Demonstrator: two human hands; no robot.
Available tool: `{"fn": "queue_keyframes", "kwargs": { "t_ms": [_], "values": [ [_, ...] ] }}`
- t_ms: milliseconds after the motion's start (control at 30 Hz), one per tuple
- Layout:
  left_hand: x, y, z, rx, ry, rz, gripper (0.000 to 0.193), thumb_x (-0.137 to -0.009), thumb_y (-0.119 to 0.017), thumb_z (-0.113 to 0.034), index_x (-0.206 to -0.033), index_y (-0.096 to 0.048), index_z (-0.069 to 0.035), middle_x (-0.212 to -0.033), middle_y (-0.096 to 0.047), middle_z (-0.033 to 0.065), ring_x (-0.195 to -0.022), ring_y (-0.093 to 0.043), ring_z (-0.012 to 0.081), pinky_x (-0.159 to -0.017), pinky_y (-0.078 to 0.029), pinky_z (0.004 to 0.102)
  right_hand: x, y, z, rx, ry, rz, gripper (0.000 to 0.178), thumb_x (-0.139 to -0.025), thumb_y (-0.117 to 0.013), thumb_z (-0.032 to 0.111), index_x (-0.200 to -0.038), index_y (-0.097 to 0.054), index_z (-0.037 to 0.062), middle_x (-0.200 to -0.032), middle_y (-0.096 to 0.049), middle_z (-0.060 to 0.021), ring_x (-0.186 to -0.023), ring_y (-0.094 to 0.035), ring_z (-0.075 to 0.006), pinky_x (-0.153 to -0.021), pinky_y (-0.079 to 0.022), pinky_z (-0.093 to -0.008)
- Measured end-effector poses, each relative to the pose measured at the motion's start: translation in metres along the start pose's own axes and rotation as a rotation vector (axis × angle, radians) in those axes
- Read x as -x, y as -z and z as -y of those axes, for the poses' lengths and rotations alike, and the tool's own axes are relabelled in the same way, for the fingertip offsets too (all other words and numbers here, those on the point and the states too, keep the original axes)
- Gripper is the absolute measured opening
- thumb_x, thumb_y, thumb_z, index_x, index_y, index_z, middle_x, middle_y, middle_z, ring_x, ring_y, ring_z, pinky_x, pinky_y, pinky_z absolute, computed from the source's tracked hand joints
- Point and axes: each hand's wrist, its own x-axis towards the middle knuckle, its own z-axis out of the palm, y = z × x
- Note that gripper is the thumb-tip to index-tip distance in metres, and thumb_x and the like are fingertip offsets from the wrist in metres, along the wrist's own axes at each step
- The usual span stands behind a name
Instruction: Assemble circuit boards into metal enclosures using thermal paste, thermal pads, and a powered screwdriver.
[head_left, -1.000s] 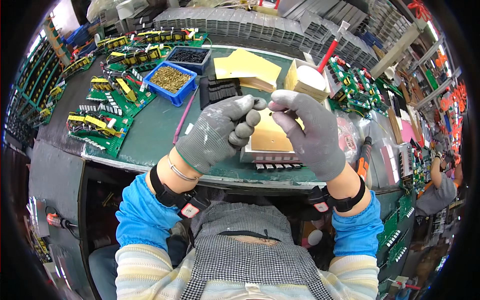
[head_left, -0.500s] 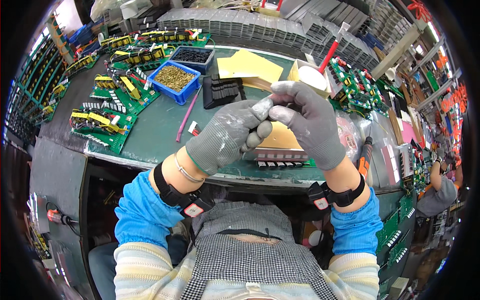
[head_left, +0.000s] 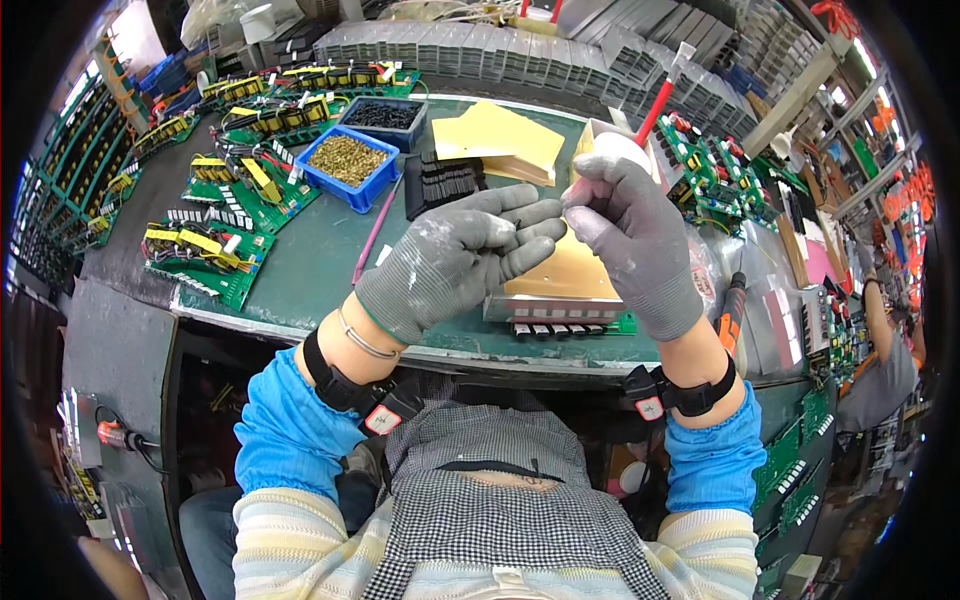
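Note:
My left hand [head_left: 440, 255], in a grey glove with whitish smudges, is turned palm up with its fingers stretched out and apart. A tiny dark speck shows by its fingers; I cannot tell what it is. Close to its fingertips, my right hand [head_left: 640, 240], gloved alike, has thumb and forefinger brought together; whatever they may pinch is too small to name. Below and between the hands lies a shallow metal case [head_left: 550, 311] with a tan-yellow sheet [head_left: 556, 272] on it, partly hidden. A stack of black strips [head_left: 447, 182] sits just beyond my left hand.
A blue bin [head_left: 369, 197] of brass-coloured small parts and a grey-blue bin [head_left: 410, 131] of black ones stand behind. Green circuit boards [head_left: 240, 275] lie left. Yellow sheets [head_left: 500, 135], a magenta stick [head_left: 375, 238], an orange screwdriver [head_left: 733, 310] and a red-handled tool [head_left: 655, 112] surround the hands.
My hands, fingertips together before, have drawn slightly apart. My left hand has uncurled and turned palm up, while my right thumb and forefinger stay together.

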Motion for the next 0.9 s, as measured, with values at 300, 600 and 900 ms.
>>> {"fn": "queue_keyframes", "kwargs": {
  "t_ms": [300, 600, 900],
  "values": [
    [0.004, -0.002, -0.001, -0.222, 0.006, -0.034, 0.051, -0.095, -0.045, 0.001, -0.144, -0.033, 0.009, -0.141, -0.049, 0.0202, -0.128, -0.055, 0.0273, -0.105, -0.051, 0.0326, 0.002, -0.007, 0.009, 0.265, 0.147, 0.034, 0.032, -0.089, -0.061, 0.0, -0.121, -0.059, 0.0041, -0.094, -0.067, -0.0093, -0.096, -0.068, -0.0185, -0.085, -0.053, -0.0296],
    [0.006, -0.011, 0.0, -0.347, 0.061, -0.095, 0.041, -0.098, -0.051, -0.005, -0.138, -0.045, 0.003, -0.13, -0.057, 0.0125, -0.116, -0.061, 0.0196, -0.1, -0.054, 0.0319, -0.002, -0.024, 0.008, 0.868, 0.518, 0.186, 0.036, -0.077, -0.067, 0.013, -0.111, -0.056, 0.0049, -0.095, -0.063, -0.012, -0.089, -0.062, -0.0314, -0.076, -0.052, -0.0402],
    [0.004, -0.001, -0.001, -0.282, 0.059, -0.106, 0.04, -0.095, -0.047, 0.002, -0.134, -0.046, 0.007, -0.128, -0.056, 0.0165, -0.114, -0.063, 0.0236, -0.096, -0.056, 0.0327, -0.006, -0.025, -0.002, 0.827, 0.415, 0.184, 0.038, -0.075, -0.071, 0.015, -0.11, -0.057, 0.0104, -0.096, -0.065, -0.0111, -0.094, -0.064, -0.0315, -0.078, -0.053, -0.0395]
  ]
}}
